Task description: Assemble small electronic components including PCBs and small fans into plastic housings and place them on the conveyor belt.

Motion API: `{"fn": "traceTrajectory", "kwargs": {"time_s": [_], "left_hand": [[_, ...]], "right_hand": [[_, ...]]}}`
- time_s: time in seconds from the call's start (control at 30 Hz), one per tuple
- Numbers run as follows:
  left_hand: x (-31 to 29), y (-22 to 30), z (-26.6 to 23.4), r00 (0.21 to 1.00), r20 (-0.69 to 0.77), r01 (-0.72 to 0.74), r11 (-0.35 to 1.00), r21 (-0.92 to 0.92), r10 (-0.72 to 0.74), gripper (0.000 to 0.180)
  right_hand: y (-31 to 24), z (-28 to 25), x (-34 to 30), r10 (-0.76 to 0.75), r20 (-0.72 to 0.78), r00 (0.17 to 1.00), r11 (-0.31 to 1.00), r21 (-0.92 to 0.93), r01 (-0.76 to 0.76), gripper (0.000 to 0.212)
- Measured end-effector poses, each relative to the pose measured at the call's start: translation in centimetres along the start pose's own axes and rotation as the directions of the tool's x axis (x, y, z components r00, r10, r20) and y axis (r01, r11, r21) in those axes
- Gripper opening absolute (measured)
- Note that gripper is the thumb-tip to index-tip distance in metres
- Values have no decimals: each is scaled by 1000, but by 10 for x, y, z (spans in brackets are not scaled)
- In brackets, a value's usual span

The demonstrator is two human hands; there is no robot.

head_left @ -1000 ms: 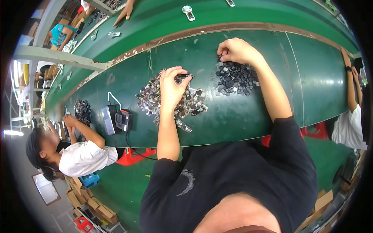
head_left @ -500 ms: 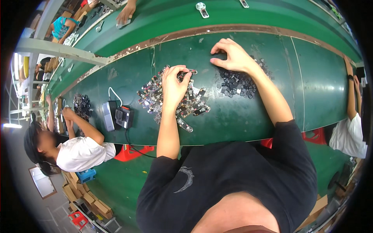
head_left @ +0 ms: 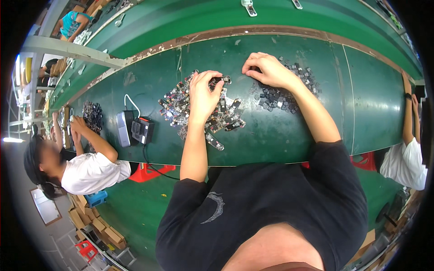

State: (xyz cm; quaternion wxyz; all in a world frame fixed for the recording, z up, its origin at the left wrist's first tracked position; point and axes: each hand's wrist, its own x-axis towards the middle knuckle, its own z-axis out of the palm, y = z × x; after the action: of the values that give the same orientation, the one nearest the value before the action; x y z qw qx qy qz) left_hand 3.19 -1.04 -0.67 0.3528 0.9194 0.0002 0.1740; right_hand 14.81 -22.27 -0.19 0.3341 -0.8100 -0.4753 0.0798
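My left hand [head_left: 204, 92] is over a heap of small circuit boards [head_left: 178, 106], thumb and fingers closed on one small circuit board [head_left: 226, 80] whose end sticks out to the right. To its right, my right hand [head_left: 267, 71] has its fingertips pinched together at the far-left side of a pile of small black square pieces [head_left: 280, 97]. What those fingertips hold, if anything, is hidden. The two hands are apart, with bare green tabletop between them.
Left of the boards stand a grey box-shaped device [head_left: 125, 128] and a black device [head_left: 143, 130] with a cable. A co-worker [head_left: 92, 174] sits at the left beside a dark pile [head_left: 92, 116]. A green conveyor belt [head_left: 199, 20] runs beyond the table's raised edge, carrying a white part [head_left: 249, 8].
My right hand has come down and nearer over the black pieces, its thumb and fingers closing from apart to a pinch. White parts on the belt shifted right; a hand beyond has left.
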Motion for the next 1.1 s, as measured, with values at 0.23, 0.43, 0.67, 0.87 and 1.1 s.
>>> {"fn": "traceTrajectory", "kwargs": {"time_s": [0.23, 0.43, 0.67, 0.87, 1.1], "left_hand": [[-1, 1, -1, 1000, 9, 7, 1000, -3, -7, 15], [2, 1, 0, 1000, 12, 10, 1000, -1, -10, 14], [0, -2, 0, 1000, -17, -18, 1000, -2, 18, 15], [-3, 1, -1, 999, -35, -14, 1000, -10, 14, 17], [-2, 2, -4, 1000, 12, 8, 1000, -11, -7, 17]], "right_hand": [[-8, 1, -1, 101, -97, 990, 991, 99, -92, 13], [1, 3, 1, 75, -112, 991, 996, 63, -69, 13], [-6, -1, 1, 54, -75, 996, 995, 83, -48, 11], [-8, -1, 2, 155, -118, 981, 976, 171, -134, 14], [-18, -2, 7, 205, -154, 967, 974, 127, -186, 15]]}}
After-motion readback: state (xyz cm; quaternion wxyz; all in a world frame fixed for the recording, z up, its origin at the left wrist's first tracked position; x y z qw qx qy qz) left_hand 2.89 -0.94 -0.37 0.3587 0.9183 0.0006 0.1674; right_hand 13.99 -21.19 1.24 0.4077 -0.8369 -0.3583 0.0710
